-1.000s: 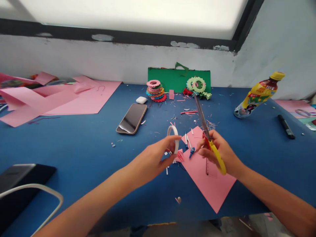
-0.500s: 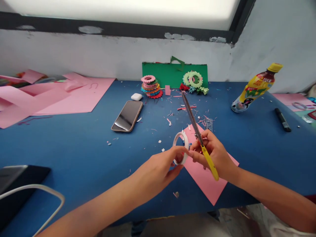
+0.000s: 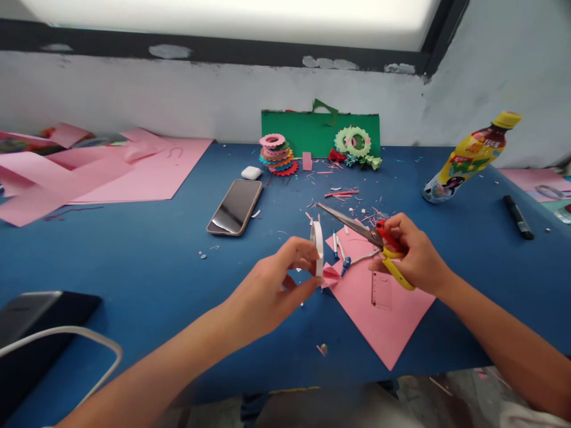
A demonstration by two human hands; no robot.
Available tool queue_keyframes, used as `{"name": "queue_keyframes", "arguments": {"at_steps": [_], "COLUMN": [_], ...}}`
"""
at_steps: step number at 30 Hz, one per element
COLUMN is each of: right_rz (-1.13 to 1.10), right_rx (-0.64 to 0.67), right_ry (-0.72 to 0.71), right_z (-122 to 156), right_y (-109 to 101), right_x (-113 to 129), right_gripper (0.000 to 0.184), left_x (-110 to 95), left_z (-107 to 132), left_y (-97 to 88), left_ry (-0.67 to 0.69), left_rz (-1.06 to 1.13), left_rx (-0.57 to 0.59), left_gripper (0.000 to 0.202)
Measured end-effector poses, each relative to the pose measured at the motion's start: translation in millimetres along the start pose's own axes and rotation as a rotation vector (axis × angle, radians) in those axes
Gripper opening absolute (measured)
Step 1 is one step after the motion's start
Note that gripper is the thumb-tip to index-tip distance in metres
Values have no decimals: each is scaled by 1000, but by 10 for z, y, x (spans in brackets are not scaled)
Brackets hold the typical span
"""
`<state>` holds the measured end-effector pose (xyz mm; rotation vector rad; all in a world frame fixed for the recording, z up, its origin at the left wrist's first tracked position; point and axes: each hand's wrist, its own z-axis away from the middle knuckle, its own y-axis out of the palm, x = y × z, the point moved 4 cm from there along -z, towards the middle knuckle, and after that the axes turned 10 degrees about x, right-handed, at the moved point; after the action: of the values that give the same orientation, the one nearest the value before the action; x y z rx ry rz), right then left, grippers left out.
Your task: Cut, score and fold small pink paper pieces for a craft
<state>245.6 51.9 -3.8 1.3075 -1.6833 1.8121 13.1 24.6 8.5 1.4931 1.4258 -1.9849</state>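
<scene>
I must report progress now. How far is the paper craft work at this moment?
Done: a stack of paper rings and a green ring sit by the wall. In hand: the left hand holds a tape roll, the right hand opened scissors. Left: the pink sheet looks mostly uncut.

Two bare forearms (no sleeves), left hand (image 3: 267, 285), right hand (image 3: 413, 252)

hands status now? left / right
Left hand: fingers closed on the white tape roll.
Right hand: closed on the scissors, their blades open.
</scene>
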Motion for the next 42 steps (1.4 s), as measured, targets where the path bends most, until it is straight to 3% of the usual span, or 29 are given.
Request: {"name": "queue_keyframes", "arguments": {"at_steps": [5, 8, 11, 28, 36, 42], "right_rz": [465, 597, 688, 915, 975, 983], "right_rx": [-106, -118, -130, -238, -248, -260], "right_ry": [-58, -92, -109, -171, -118, -210], "right_z": [-45, -47, -42, -8, 13, 24], "right_y": [-192, -214, -211, -195, -217, -189], "right_x": [-90, -115, -125, -80, -111, -90], "right_gripper": [54, 50, 50, 46, 47, 45], "left_x": [-8, -9, 15, 46, 38, 38], "left_z": [-5, -15, -26, -56, -56, -44], "left_y": [-143, -193, -213, -207, -217, -187], "left_ry": [11, -5, -2, 46, 48, 74], "left_rz": [119, 147, 104, -95, -153, -217], "left_rx": [-128, -148, -133, -147, -142, -129], "left_gripper": [32, 53, 49, 41, 39, 39]}}
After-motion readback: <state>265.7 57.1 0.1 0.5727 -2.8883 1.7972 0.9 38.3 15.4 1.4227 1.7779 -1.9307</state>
